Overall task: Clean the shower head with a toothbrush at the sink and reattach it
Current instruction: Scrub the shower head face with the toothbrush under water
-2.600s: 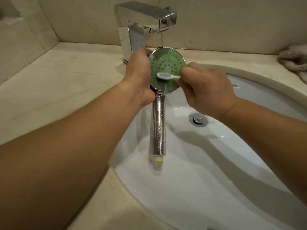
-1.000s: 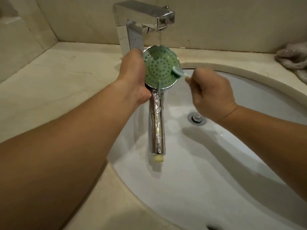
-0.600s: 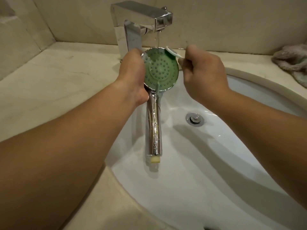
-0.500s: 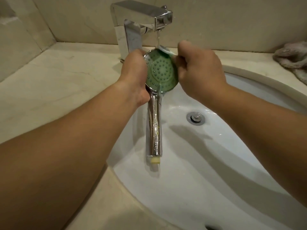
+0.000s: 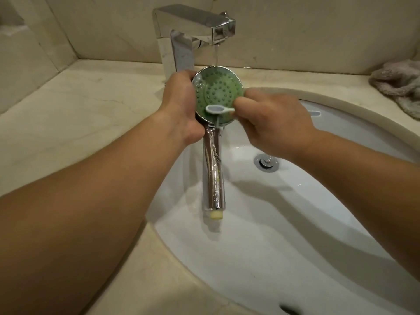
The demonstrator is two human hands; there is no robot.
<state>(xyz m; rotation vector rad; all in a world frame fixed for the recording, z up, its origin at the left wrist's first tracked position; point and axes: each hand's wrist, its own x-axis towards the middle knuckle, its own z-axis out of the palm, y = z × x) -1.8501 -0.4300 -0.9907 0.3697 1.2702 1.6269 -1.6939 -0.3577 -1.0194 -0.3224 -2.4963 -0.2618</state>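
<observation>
Left hand (image 5: 181,105) and right hand (image 5: 270,123) both curled in grip, forearms outstretched

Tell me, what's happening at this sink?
A person is scrubbing a chrome shower head with a round green spray face under a thin stream from the square chrome tap. The left hand grips the head by its rim, its handle pointing down over the white basin. The right hand pinches a small white toothbrush, whose head lies across the lower part of the green face. The shower head is detached, so reattaching it is not yet done.
</observation>
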